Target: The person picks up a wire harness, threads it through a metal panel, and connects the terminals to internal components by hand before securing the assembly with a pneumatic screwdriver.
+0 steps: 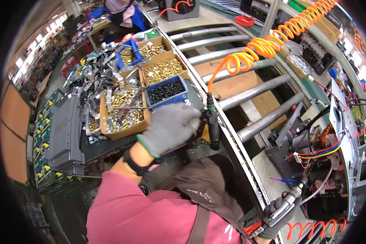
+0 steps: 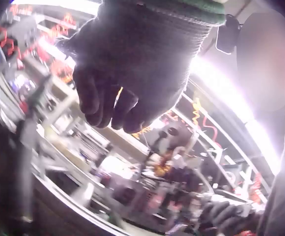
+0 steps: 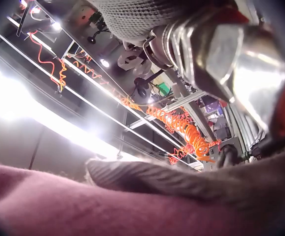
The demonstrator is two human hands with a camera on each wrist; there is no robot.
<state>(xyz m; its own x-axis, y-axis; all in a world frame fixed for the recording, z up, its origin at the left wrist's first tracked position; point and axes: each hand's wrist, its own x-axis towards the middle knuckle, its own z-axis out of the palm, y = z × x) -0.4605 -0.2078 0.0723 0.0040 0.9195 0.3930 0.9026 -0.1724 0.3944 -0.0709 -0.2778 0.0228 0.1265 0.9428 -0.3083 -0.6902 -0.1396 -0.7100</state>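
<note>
In the head view my left hand point(image 1: 168, 128), in a grey glove, is over the bench edge beside a blue bin point(image 1: 185, 101) of black screws. Its fingers are bent, with their tips near a black air screwdriver point(image 1: 213, 126) hanging from an orange coiled hose point(image 1: 252, 53). In the left wrist view the fingers point(image 2: 125, 105) curl downward; I cannot tell whether they pinch anything small. My right hand point(image 1: 278, 211), in a dark glove, grips a silver air tool point(image 1: 286, 203) at lower right. The tool's head points at an open machine chassis point(image 1: 325, 179). Its metal fitting point(image 3: 241, 64) fills the right wrist view's upper right.
Cardboard boxes point(image 1: 162, 69) of brass-coloured parts, a small blue bin point(image 1: 128, 55) and grey housings point(image 1: 65, 130) crowd the left bench. A roller conveyor point(image 1: 264, 91) with flattened cardboard runs between bench and chassis. Loose wires point(image 1: 325, 150) hang from the chassis. Another person point(image 1: 124, 12) stands behind.
</note>
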